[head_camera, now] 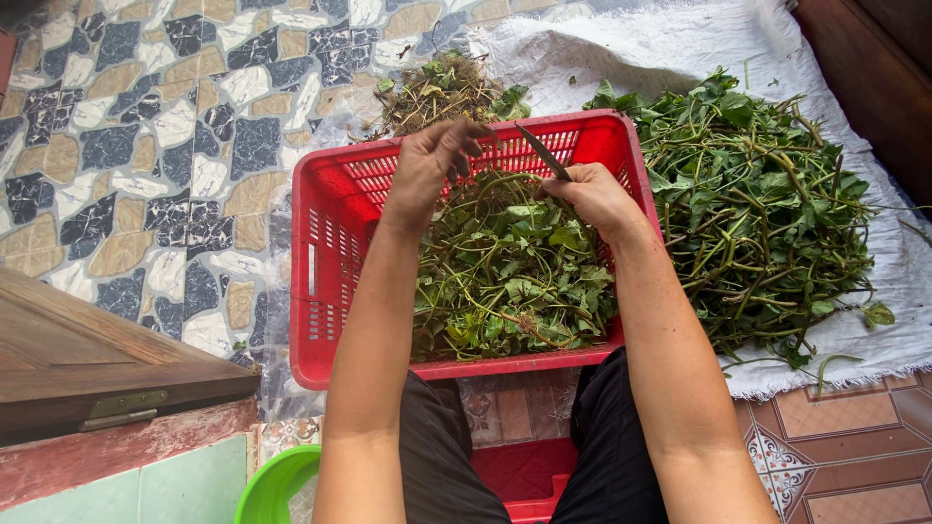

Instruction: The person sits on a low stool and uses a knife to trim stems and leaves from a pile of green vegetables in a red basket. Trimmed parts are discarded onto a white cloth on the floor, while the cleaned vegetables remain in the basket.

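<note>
My left hand (pixel 432 160) is raised over the far side of a red plastic basket (pixel 335 223), fingers curled around a thin green stem that arcs toward my right hand. My right hand (pixel 594 194) grips a small knife (pixel 542 150) whose dark blade points up and left, over the basket's far rim. The basket holds a heap of leafy green vines (pixel 510 277) with long stems. Both forearms reach forward over my dark trousers.
A large pile of leafy vines (pixel 757 204) lies on a white woven sack (pixel 680 44) to the right. A small heap of trimmings (pixel 442 87) sits beyond the basket. A wooden panel (pixel 87 359) is at left, a green bowl rim (pixel 272 485) near my knee.
</note>
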